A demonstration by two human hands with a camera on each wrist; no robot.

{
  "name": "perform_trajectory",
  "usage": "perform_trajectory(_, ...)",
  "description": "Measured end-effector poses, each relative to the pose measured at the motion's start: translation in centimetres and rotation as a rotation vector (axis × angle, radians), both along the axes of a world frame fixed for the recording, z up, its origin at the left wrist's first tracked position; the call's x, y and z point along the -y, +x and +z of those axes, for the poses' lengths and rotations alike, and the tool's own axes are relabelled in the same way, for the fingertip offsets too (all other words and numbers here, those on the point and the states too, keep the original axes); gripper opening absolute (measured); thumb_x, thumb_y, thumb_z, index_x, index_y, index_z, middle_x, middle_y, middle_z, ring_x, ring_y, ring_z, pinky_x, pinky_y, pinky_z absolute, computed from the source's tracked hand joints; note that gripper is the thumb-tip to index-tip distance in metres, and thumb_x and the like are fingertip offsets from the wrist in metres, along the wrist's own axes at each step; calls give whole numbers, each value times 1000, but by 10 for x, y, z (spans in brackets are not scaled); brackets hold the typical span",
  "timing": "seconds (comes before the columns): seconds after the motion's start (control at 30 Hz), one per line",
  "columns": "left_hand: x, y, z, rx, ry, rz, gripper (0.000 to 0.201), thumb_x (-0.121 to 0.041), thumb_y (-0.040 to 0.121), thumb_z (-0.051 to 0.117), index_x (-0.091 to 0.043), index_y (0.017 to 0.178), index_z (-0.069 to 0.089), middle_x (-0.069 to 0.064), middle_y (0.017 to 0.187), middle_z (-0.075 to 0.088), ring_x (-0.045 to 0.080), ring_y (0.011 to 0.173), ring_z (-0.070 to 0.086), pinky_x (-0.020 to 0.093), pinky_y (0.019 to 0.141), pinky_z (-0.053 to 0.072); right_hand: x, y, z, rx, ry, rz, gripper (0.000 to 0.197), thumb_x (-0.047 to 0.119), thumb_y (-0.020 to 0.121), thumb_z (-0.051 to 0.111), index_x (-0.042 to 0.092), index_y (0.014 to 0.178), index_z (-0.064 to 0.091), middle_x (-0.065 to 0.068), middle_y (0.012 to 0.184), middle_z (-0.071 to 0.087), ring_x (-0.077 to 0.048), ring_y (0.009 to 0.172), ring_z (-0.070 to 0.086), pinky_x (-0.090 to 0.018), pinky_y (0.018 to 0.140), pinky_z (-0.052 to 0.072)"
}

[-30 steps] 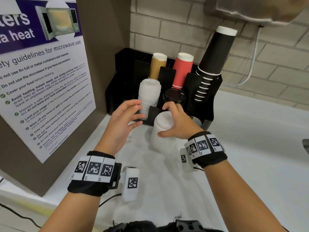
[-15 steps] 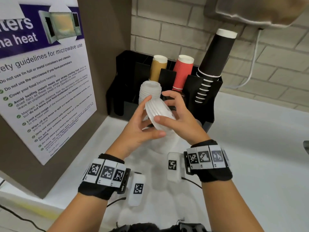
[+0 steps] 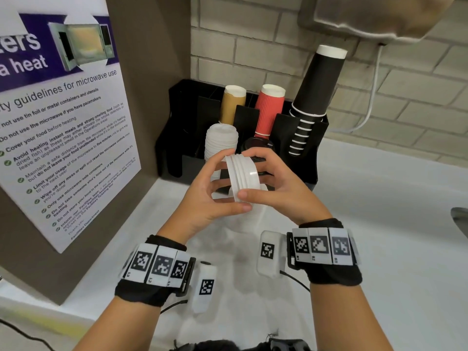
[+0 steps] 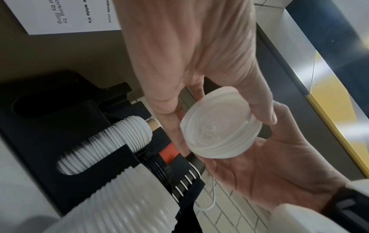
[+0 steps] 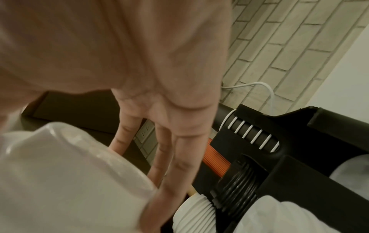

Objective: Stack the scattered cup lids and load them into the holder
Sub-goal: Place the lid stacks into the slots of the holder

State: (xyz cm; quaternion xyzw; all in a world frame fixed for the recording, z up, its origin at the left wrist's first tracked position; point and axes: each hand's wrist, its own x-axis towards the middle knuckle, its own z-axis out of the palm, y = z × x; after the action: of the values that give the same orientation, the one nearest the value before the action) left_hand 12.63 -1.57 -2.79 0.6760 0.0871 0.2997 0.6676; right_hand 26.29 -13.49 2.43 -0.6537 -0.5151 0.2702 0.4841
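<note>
On the left we see a big paper sign (image 3: 63, 138) about the microwave. Next comes the black holder (image 3: 177, 138), pushed back against the wall. One slot already has a tall pile of white lids (image 3: 220, 140), so we think our lids go there too.

Our left hand (image 3: 202, 198) curls round a small stack of lids (image 3: 240, 177) from one side. Our right hand (image 3: 278, 188) curls round it from the other. We hold the stack up, just in front of the holder. We think two hands squeeze it so the lids sit neat and none slip out.

More white lids (image 3: 249, 219) lie on the counter (image 3: 379, 224) under our hands. On the right, tall black cups (image 3: 316, 97) lean in their slot.
</note>
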Motion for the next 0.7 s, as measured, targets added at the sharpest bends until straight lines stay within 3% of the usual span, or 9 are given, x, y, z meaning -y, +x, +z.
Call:
perform_trajectory(0.1,2,0,2,-8,1,2,98,-29,53,89,-45,138,43,-11,136,48,12,120,57,39,86,58,1,-1,-1,11,13,-18,63,29,70,83,41,122,49,5,116,61,-6,101,63,-27,85,54)
perform_trajectory(0.23,5,-2,4,-25,2,-7,103,-27,54,89,-40,142,40,-9,139,45,16,125,54,45,89,57,2,-4,-2,14,15,-22,64,27,70,84,41,122,50,7,116,61,-6,102,63,-31,89,54)
perform_trajectory(0.43,7,-3,4,-29,1,2,105,-27,52,89,-40,143,39,-12,136,47,15,124,54,44,88,57,2,-7,-1,44,20,-39,68,30,65,86,41,122,51,12,115,60,-4,103,62,-37,91,55)
perform_trajectory(0.6,7,-1,1,-41,25,12,108,-22,55,94,-49,141,36,-13,141,45,13,127,52,40,97,53,1,-7,-4,63,39,-45,66,23,68,86,38,122,50,13,113,59,-5,102,61,-34,88,55)
perform_trajectory(0.7,4,-2,-1,-46,25,18,106,-30,54,89,-53,141,31,-17,144,42,8,129,50,30,101,49,0,5,-3,58,86,-87,64,21,69,85,37,121,51,13,110,59,-4,99,62,-27,82,56)
